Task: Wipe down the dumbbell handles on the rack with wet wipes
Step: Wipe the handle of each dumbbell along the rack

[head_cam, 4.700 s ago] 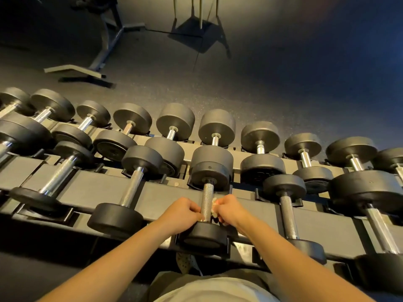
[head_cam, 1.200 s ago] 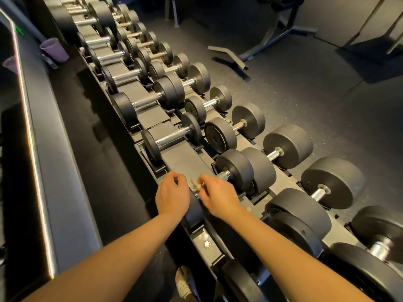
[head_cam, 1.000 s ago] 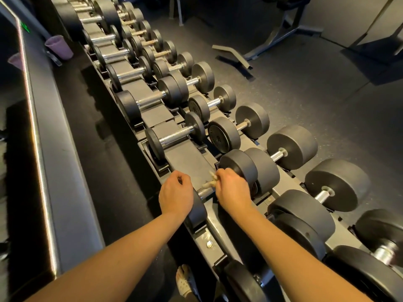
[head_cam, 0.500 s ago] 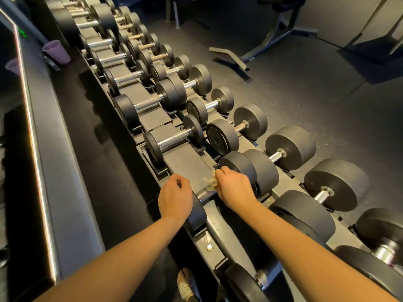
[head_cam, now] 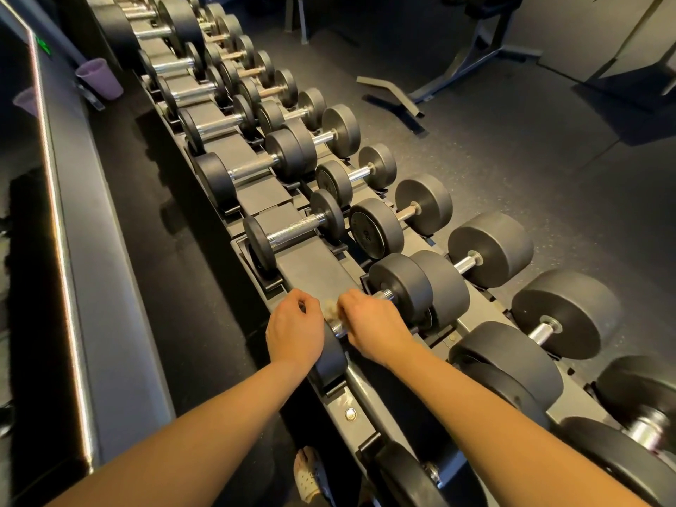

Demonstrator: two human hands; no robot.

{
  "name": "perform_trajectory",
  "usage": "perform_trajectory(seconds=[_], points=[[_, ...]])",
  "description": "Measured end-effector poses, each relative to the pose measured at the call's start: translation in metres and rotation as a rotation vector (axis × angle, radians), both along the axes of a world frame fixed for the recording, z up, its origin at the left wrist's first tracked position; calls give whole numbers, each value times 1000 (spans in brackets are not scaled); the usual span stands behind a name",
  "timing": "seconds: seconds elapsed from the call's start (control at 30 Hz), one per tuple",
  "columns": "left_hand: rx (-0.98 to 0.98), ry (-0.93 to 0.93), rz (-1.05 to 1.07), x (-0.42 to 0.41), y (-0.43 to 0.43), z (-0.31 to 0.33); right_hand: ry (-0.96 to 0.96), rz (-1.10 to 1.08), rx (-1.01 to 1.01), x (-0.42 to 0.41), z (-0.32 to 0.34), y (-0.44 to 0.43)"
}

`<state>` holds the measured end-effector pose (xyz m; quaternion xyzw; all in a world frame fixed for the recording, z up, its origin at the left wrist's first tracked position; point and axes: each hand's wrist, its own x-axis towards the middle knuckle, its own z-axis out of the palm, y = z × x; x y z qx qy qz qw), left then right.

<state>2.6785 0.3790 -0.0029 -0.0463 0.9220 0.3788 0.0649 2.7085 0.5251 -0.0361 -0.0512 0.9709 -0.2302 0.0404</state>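
Observation:
A long black rack [head_cam: 314,265] holds two rows of black dumbbells with chrome handles. My right hand [head_cam: 369,325] grips a crumpled white wet wipe [head_cam: 330,309] around the chrome handle [head_cam: 384,296] of the nearest upper-row dumbbell [head_cam: 400,287]. My left hand [head_cam: 294,329] rests with curled fingers on that dumbbell's near black head [head_cam: 329,354]. The wipe shows only between the two hands. Most of the handle is hidden under my right hand.
The neighbouring dumbbell [head_cam: 292,230] lies just beyond on the same row. A purple cup [head_cam: 99,77] stands by the dark wall panel [head_cam: 95,287] at left. A bench frame [head_cam: 453,67] stands on the dark floor beyond the rack. A shoe [head_cam: 309,473] shows below.
My right hand has slid back along the handle towards the near head, so the far end of the chrome handle now shows. My left hand stays on the near head.

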Motion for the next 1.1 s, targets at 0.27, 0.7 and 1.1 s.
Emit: perform_trajectory(seconds=[0.27, 0.7, 1.1], points=[[32, 4, 14, 1, 1, 1, 17, -382, -308, 20, -10, -14], [14, 6, -23, 1, 0, 4, -34, -835, -736, 34, -18, -14], [22, -7, -30, 0, -1, 2, -192, -1129, -1009, 30, -30, -11]])
